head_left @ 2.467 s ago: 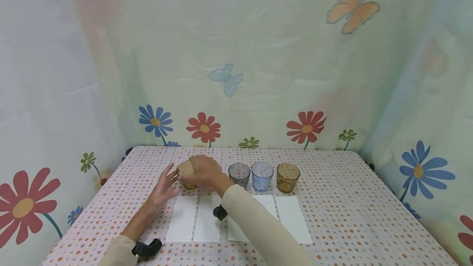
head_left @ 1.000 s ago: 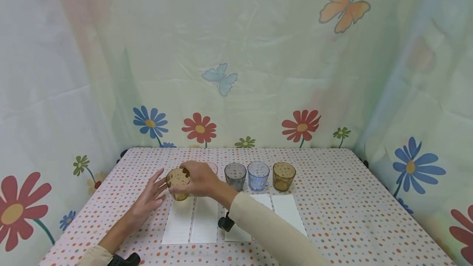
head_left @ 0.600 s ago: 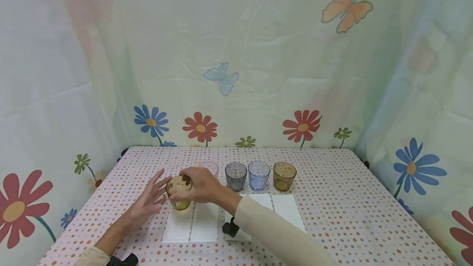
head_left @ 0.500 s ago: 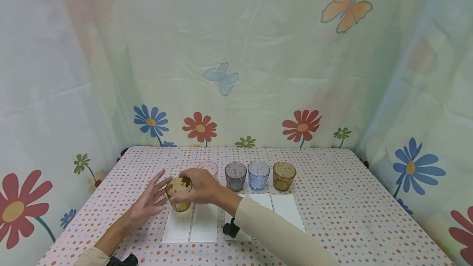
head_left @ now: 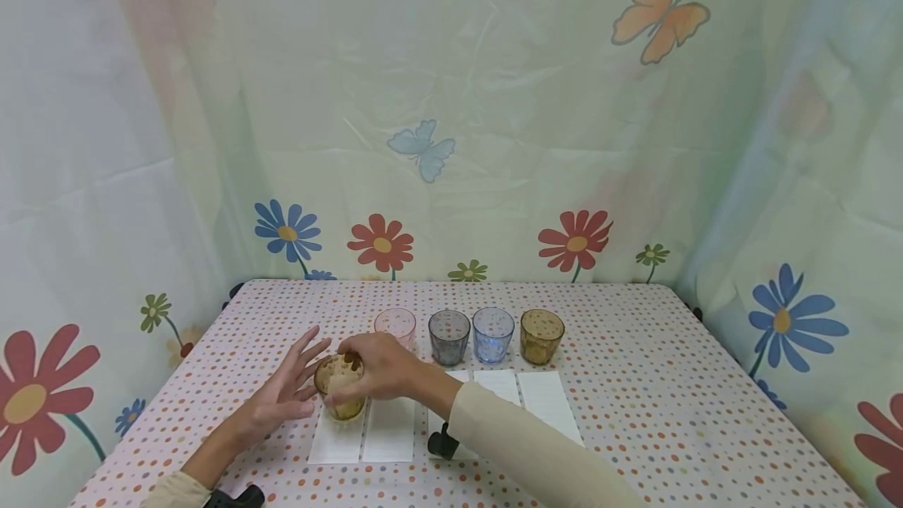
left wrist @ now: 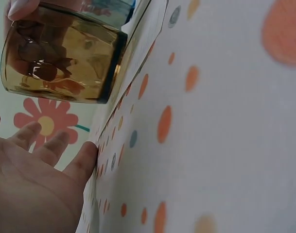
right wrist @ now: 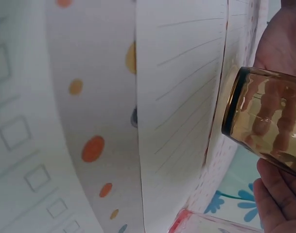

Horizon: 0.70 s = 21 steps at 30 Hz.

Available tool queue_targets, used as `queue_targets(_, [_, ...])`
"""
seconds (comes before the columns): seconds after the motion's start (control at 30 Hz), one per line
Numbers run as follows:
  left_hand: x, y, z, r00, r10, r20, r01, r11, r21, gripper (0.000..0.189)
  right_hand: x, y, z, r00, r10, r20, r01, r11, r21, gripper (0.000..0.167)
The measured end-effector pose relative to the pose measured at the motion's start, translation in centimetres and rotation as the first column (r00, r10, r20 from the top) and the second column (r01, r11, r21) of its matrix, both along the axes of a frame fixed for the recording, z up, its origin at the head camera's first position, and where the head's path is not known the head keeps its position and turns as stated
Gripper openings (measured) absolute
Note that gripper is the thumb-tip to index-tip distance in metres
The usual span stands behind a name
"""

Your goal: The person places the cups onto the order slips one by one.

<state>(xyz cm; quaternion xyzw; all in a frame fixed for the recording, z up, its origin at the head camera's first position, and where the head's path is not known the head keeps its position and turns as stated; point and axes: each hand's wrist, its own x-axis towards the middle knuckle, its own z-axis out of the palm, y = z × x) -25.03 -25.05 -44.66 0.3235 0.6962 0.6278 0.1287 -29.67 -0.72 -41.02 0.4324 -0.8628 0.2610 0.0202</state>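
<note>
The workspace is a booth, wider room type indeterminable, formed by flower-print curtain (head_left: 508,100) enclosing the table (head_left: 670,406) on three sides.

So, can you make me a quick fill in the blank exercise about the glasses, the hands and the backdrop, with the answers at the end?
1. The held glass is in the person's ____ hand.
2. As the person sees it, the pink glass stands at the ____ end of the back row.
3. In that row, the blue glass stands between the row's amber glass and the ____ glass.
4. The higher butterfly on the backdrop is colored ____.

Missing words: right; left; gray; orange.
</note>
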Motion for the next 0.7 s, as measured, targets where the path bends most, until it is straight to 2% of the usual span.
queue_targets(0.2, [0.21,0.22,-0.04,1.0,0.005,0.012,-0.005,1.0,0.013,0.103,0.03,-0.17,-0.17,1.0,0.011,0.024,-0.012,1.0,0.023,0.068])
queue_targets(0.47, [0.12,0.36,-0.03,1.0,-0.011,0.001,0.011,1.0,0.024,0.105,-0.08,0.14,-0.49,0.996,0.05,0.07,-0.048,0.998,-0.028,0.072])
queue_targets(0.7, [0.05,0.52,-0.12,1.0,-0.017,0.0,0.017,1.0,0.023,0.105,-0.29,0.3,-0.82,0.994,0.067,0.081,-0.065,0.998,-0.027,0.078])
